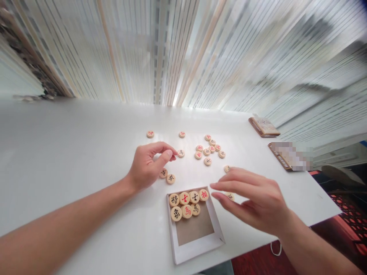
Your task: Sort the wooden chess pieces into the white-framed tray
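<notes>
A shallow white box with a brown floor lies near the table's front edge. Several round wooden chess pieces with red or black characters lie in two rows in its far end. My left hand hovers beyond the box, thumb and forefinger pinched together next to a loose piece; nothing shows between them. Two black-marked pieces lie just under that hand. My right hand is to the right of the box, fingers stretched out and apart, over a piece on the table.
A cluster of loose pieces lies mid-table, with single ones farther left. Two flat brown box parts sit at the far right of the white table. The table's right edge drops to a dark red floor.
</notes>
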The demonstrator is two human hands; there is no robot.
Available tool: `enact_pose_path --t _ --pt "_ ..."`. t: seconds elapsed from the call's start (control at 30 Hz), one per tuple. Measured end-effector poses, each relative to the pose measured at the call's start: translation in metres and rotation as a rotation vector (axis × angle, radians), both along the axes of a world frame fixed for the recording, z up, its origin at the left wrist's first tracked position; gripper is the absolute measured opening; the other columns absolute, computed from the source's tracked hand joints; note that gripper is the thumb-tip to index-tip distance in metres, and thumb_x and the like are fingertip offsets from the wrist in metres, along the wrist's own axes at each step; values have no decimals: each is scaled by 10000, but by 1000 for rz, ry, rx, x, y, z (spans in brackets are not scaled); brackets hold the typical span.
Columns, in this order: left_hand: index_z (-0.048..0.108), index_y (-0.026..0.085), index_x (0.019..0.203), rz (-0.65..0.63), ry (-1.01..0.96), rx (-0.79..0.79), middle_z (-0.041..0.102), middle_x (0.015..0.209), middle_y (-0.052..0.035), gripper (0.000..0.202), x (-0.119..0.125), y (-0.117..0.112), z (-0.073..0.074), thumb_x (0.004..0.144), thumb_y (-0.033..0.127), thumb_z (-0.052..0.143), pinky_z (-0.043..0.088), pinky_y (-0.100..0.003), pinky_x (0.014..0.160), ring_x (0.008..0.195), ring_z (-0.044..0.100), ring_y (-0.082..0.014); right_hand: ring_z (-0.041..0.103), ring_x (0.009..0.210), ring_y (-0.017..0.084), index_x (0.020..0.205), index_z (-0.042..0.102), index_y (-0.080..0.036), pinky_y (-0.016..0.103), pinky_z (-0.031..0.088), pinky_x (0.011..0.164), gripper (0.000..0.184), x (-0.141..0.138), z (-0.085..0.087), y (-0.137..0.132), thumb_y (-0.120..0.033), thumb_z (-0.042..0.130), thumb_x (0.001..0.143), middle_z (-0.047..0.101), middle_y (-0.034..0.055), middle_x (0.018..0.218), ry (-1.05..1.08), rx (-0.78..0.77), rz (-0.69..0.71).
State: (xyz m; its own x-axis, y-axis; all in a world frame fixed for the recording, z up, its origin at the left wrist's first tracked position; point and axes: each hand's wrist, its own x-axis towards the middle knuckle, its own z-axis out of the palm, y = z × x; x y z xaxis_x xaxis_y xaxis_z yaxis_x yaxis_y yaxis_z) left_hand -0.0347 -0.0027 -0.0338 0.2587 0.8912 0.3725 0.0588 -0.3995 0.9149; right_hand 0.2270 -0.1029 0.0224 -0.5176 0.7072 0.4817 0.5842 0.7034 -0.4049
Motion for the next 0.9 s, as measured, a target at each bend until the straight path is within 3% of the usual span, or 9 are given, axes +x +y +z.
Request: enact_pose_path --t 0.07,0.17,0.3,0.47,0.63,0.77,0.9 --pt "796 167 828 63 -38 8 786 771 -38 199 -6 8 2 920 238 634 576 -309 748 751 739 -186 697 719 155 1004 784 -169 276 535 651 74 2 11 27 -148 718 977 771 61 832 4 -23 -28" --pt "789 162 838 162 -79 -24 775 745 -37 210 -15 19 5 937 253 628 562 -287 688 715 725 -176 694 687 156 999 814 -187 275 490 589 147 -4 20 73 -286 705 998 795 50 825 -67 -252 -101" --pt "774 160 844 222 10 0 766 735 -38 222 -22 22 2 955 264 612 577 -296 705 723 739 -183 720 744 184 1105 821 -163 304 522 664 250 -25 12 113 -349 761 949 818 85 952 -232 -434 -167" --pt "771 174 877 196 171 152 752 684 -15 169 -16 14 0 933 222 619 572 -301 693 654 722 -169 730 888 232 1076 819 -182 320 507 720 160 -44 -15 118 -276 770 956 777 105 1034 -400 -343 -109" --pt "768 179 882 151 218 270 749 656 0 160 -12 10 4 913 159 612 543 -273 613 607 706 -149 683 753 187 986 775 -146 309 476 663 97 -42 -31 116 -222 722 961 750 87 923 -364 -297 -51" --pt "760 165 893 130 143 157 754 706 -11 102 -10 10 3 910 166 659 568 -253 630 633 706 -138 666 670 144 1014 699 -157 263 470 596 134 -39 -38 114 -242 738 918 739 28 804 -116 -264 20" --pt "760 167 892 54 5 -98 747 749 -13 78 -6 9 2 909 242 753 567 -225 589 617 668 -118 652 631 117 1033 688 -197 240 481 562 149 -41 -38 109 -248 760 913 725 -16 747 147 -383 49"
